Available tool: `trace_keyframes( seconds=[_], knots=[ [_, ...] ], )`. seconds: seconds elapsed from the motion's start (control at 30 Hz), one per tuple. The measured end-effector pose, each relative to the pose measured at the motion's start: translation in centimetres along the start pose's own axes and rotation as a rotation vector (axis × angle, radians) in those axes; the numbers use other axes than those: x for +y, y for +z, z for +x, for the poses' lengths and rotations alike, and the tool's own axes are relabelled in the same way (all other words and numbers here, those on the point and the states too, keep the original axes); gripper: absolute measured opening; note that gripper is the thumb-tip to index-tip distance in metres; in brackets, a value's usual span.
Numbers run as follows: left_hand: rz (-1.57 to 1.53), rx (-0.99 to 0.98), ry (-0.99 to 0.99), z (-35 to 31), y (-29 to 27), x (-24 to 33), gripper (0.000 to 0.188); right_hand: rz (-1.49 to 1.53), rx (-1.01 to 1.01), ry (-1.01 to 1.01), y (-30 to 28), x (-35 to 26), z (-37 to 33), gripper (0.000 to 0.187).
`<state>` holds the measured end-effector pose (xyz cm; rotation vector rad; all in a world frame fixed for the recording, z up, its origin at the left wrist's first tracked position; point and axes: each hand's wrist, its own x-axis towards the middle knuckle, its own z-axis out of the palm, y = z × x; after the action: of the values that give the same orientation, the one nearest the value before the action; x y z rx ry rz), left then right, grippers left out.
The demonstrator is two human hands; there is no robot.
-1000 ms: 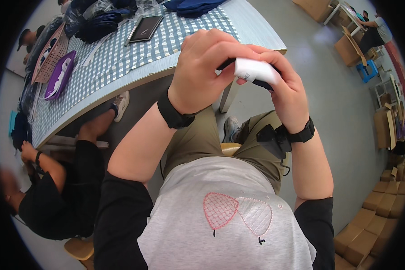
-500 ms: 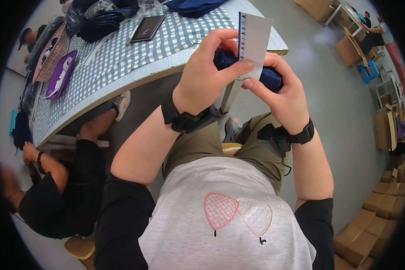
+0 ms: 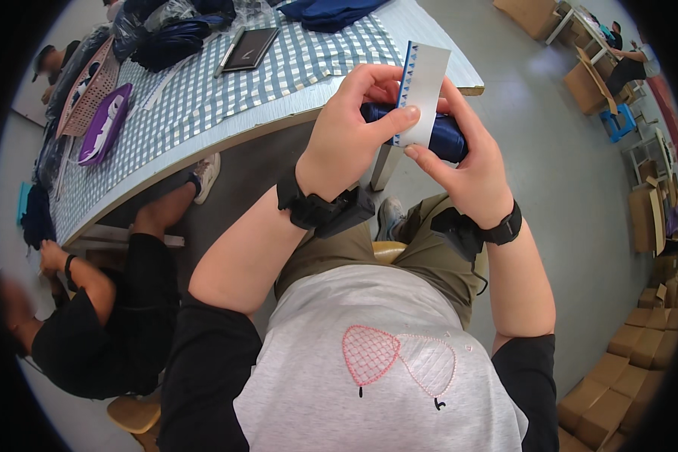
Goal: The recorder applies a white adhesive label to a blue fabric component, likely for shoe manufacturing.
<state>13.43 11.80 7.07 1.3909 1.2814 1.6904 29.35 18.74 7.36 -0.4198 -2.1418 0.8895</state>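
Between my hands, above the near edge of the table, is a shiny dark blue rolled bundle (image 3: 448, 140). A white paper strip (image 3: 427, 84) with a blue patterned edge stands up against the bundle's near side. My left hand (image 3: 348, 129) is closed around the bundle's left end, its thumb pressing the strip onto it. My right hand (image 3: 476, 162) wraps the right end, with its thumb tip at the strip's lower corner. Fingers behind the bundle are partly hidden.
A table (image 3: 301, 120) with a checked cloth carries a black notebook (image 3: 251, 49), a purple tray (image 3: 104, 126), a pink basket (image 3: 85, 89) and dark blue fabric items (image 3: 331, 12). A person (image 3: 90, 316) sits at left. Cardboard boxes (image 3: 606, 392) stack at lower right.
Both hands have come slightly lower and nearer me with the bundle and strip. The strip leans a little differently, and more of the bundle shows beside my right hand.
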Motion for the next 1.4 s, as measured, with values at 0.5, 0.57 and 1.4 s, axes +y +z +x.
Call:
trace_keyframes(
  seconds=[0.5,0.57,1.4],
  knots=[
    [-0.191,-0.005,-0.173,-0.4,0.3,0.3,0.033,-0.054,-0.075,-0.009,-0.4,-0.3,-0.2,0.089],
    [-0.246,-0.017,-0.205,-0.3,0.3,0.3,0.033,-0.062,-0.095,-0.038,-0.7,-0.3,-0.1,0.089],
    [-0.373,0.034,-0.333,-1.6,1.5,0.7,0.026,-0.038,-0.178,-0.002,-1.7,-1.6,-0.7,0.093]
  ],
)
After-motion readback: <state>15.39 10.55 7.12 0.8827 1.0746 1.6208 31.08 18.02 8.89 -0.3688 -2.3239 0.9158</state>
